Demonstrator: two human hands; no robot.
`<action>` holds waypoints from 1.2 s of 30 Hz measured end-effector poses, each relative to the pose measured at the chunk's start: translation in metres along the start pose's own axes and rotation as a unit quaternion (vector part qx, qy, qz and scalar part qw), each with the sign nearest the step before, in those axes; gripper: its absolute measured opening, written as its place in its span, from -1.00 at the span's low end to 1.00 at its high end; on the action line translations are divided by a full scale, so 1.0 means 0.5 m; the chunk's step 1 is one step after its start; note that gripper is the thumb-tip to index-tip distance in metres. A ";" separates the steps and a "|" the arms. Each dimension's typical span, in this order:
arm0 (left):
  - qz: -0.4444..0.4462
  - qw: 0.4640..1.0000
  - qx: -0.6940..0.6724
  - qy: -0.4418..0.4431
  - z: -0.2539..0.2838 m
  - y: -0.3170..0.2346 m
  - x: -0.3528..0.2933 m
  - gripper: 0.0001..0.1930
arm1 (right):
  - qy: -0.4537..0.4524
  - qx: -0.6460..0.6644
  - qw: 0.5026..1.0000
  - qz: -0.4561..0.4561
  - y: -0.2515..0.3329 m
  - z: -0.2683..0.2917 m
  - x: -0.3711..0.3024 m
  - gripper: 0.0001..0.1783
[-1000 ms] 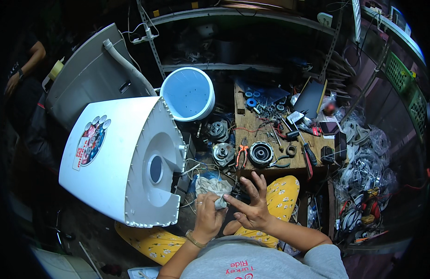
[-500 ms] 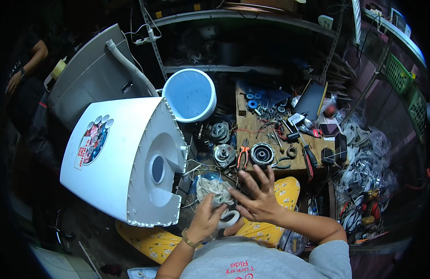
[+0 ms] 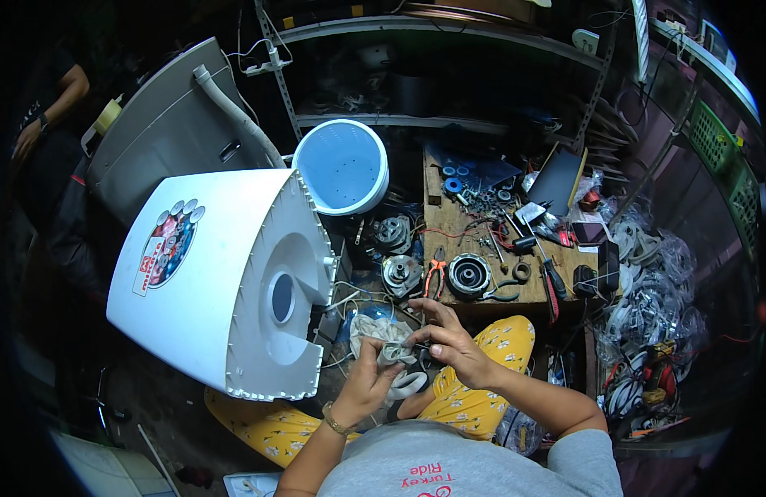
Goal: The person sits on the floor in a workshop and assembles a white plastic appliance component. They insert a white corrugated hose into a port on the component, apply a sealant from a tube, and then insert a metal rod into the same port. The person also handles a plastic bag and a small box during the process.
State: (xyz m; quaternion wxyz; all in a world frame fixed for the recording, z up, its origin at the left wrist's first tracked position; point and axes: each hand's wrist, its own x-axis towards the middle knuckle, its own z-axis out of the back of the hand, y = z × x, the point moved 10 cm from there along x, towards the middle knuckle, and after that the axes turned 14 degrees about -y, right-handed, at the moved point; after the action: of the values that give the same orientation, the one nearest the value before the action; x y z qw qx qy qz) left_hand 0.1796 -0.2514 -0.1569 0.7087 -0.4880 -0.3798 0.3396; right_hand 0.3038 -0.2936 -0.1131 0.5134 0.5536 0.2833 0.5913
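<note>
Above my lap, my left hand (image 3: pixel 370 377) is closed round a small pale round piece (image 3: pixel 393 354), its thumb and fingers pressing the sides. My right hand (image 3: pixel 453 344) comes in from the right with bent fingers. Its fingertips meet at the piece's edge, and whatever they pinch is too small to make out. Just behind the piece lies a crumpled whitish cloth (image 3: pixel 368 328), partly covered by my left hand. Below the hands, near my foot, a white ring (image 3: pixel 409 385) is partly hidden.
A large white washing machine housing (image 3: pixel 192 273) fills the left, with a light blue tub (image 3: pixel 342 170) behind it. A low wooden bench (image 3: pixel 449 228) holds orange-handled pliers (image 3: pixel 435 273), a round black part (image 3: pixel 469 275) and screwdrivers. Bagged parts (image 3: pixel 648 273) pile up right. Another person's arm (image 3: pixel 64 103) shows far left.
My right hand's spread fingers have bent and drawn together at the pale piece. My left hand keeps its grip, nearly in place. The view has shifted slightly.
</note>
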 end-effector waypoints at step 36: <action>-0.043 0.993 0.105 -0.038 0.005 -0.005 0.002 -0.60 | -0.022 -0.387 0.900 0.200 0.089 -0.015 -0.002 -0.58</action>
State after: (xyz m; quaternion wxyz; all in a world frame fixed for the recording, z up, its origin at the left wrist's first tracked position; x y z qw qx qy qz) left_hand 0.1780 -0.2503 -0.1539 0.7547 -0.3813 -0.3892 0.3653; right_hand 0.2835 -0.3067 -0.0747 0.5640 0.3689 -0.0963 0.7325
